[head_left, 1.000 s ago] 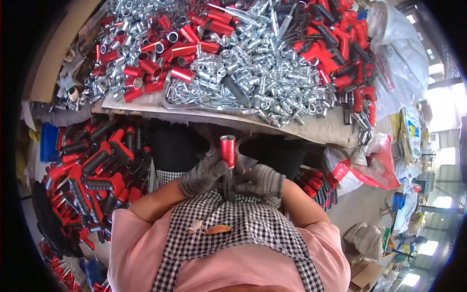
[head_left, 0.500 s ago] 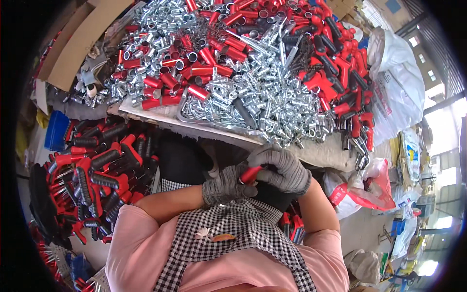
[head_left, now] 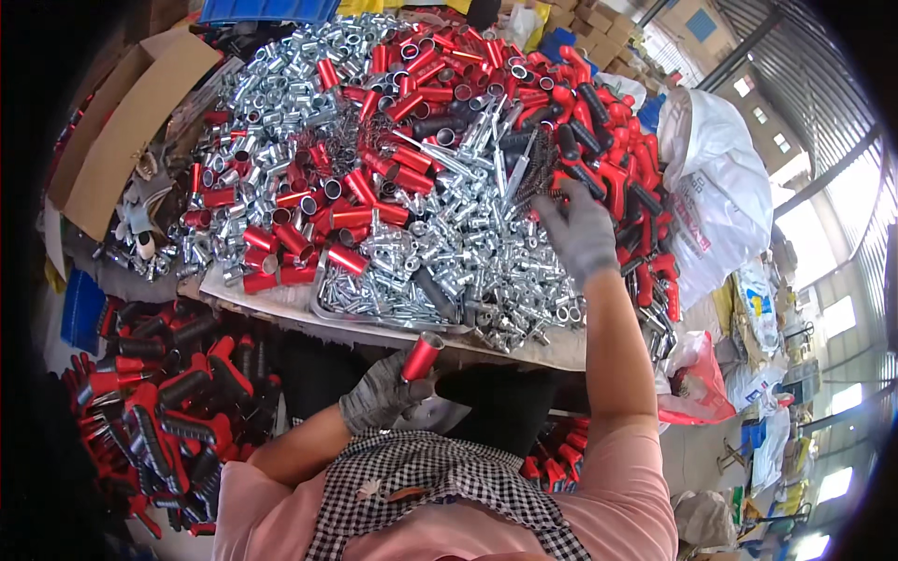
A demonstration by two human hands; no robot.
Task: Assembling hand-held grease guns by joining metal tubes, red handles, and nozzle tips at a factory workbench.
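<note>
My left hand (head_left: 376, 398), in a grey knit glove, is closed around a red metal tube (head_left: 423, 357) in front of the table edge. The tube stands slightly tilted, its open end facing up. My right hand (head_left: 582, 234), gloved alike, reaches over the heap with its thumb and fingers apart. Its fingertips are beside dark coil springs (head_left: 535, 178) and close to red-and-black handles (head_left: 613, 178). Whether they touch a spring is hard to see. Silver metal fittings (head_left: 505, 252) lie just left of that hand.
A clear tray (head_left: 393, 323) of small pins sits at the table's front edge. Red tubes (head_left: 355, 215) and silver rings (head_left: 281, 103) cover the middle and left. Finished-looking handled tools (head_left: 178, 402) are piled low at left. A cardboard box (head_left: 131, 131) and white sack (head_left: 716, 196) flank the heap.
My right hand has left the red tube near my lap and moved up and forward to the springs. My left hand keeps the tube and has shifted left and down. The view has shifted.
</note>
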